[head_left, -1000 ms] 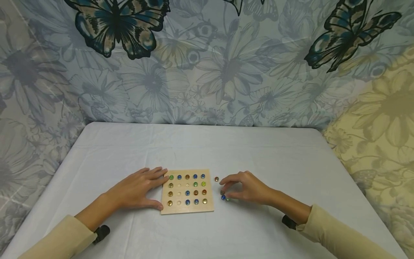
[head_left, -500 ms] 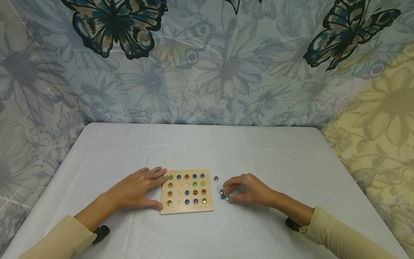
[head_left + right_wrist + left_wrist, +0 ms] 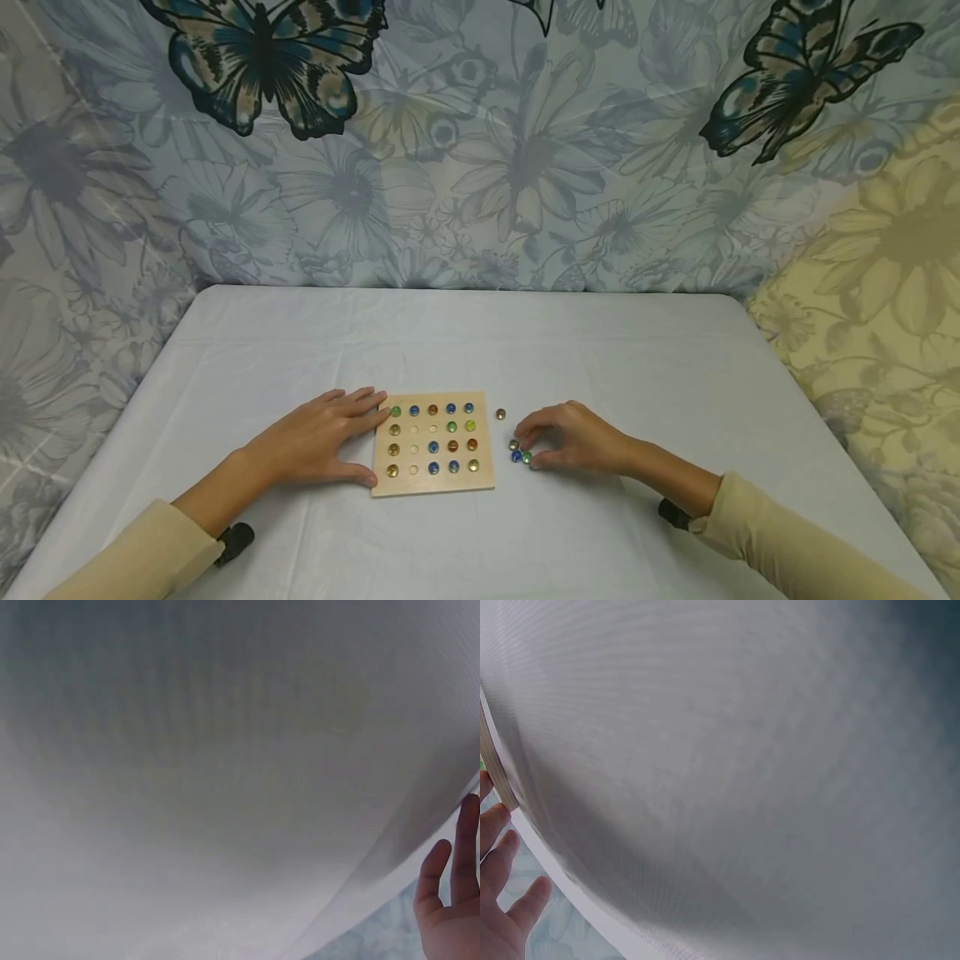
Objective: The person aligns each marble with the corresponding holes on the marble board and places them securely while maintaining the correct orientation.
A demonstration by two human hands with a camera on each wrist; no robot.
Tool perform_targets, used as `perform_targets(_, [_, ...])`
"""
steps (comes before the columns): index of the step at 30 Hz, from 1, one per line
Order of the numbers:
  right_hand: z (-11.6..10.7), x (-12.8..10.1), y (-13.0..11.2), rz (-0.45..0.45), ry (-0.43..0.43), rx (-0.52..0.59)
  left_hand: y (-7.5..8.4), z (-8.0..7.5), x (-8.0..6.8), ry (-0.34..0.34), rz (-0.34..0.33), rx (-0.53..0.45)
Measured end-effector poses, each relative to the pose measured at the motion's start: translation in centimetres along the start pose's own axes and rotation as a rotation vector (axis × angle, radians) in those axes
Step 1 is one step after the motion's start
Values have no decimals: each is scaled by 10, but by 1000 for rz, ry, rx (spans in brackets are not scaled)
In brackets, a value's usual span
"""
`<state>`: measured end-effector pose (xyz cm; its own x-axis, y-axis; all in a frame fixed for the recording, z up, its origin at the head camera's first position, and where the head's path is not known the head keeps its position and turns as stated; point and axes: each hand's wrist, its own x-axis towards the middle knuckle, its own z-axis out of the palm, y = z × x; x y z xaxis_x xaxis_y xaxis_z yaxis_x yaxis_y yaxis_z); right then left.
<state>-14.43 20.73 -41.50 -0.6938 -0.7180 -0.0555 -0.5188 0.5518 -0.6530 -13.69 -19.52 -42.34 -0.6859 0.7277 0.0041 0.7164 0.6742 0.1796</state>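
Head view. A square wooden board (image 3: 433,444) lies flat on the white table (image 3: 480,350), its edges roughly parallel to the table's near edge; being square, it has no evident long axis. Its grid of 5 rows of dimples holds glass marbles, blue, green and amber, with a few dimples in the second column left bare.

The left hand (image 3: 315,442) rests palm down on the table at the board's left edge, fingers straight and spread, fingertips touching the top-left corner and thumb lying along the lower left edge.

The right hand (image 3: 573,437) sits just right of the board, fingers curled downward over a cluster of 3 loose marbles (image 3: 519,452) on the cloth. The fingertips meet the cluster, though whether a marble is actually pinched cannot be told. A single amber marble (image 3: 500,413) lies apart, between the board's upper right corner and this hand.

Both wrist views show mostly white cloth, with fingers at the frame edge (image 3: 502,885) (image 3: 454,900).
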Motion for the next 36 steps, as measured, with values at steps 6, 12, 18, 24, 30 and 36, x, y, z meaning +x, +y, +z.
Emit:
perform_targets(6, [0,1,-2,25,-9,-1,0,0,0,-3,-3,-8])
perform_targets(12, [-3,2,-5,8,-10,3,1,0,0,-1,-4,-5])
perform_targets(18, [-7,5,-9,-35,22,-15,0,0,-1,-4,-6,2])
perform_targets(24, [-6,10,-12,-44,48,-7,0,0,-1,-2,-7,-8])
perform_targets(30, [-5,18,-18,-62,74,15,0,0,-1,1,-2,-5])
perform_targets(36, [-2,32,-27,-81,96,21,-1,0,-1,-6,-3,4])
